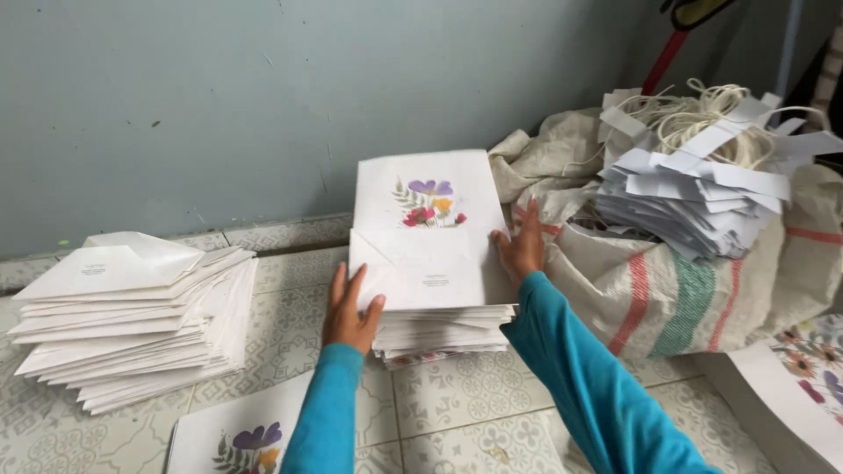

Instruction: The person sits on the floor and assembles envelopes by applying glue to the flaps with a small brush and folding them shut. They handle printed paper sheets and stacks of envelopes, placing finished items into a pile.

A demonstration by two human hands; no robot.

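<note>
On a patterned tile floor (457, 404) by a blue-grey wall, the left hand (349, 309) lies flat and open on the near left edge of a stack of flowered paper bags (430, 254) in the middle of the frame. The right hand (522, 247), fingers spread, presses its right side. Another paper stack (132, 316) sits at left; a striped sack (685, 298) at right.

Other bag stack (132, 320) on left, striped sack (685, 298) w/ paper strips (702, 189) on right.

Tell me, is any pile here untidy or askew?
Yes. The left stack of white bags is fanned out, its edges uneven. The paper strips on the sack lie jumbled with loose cord.
</note>
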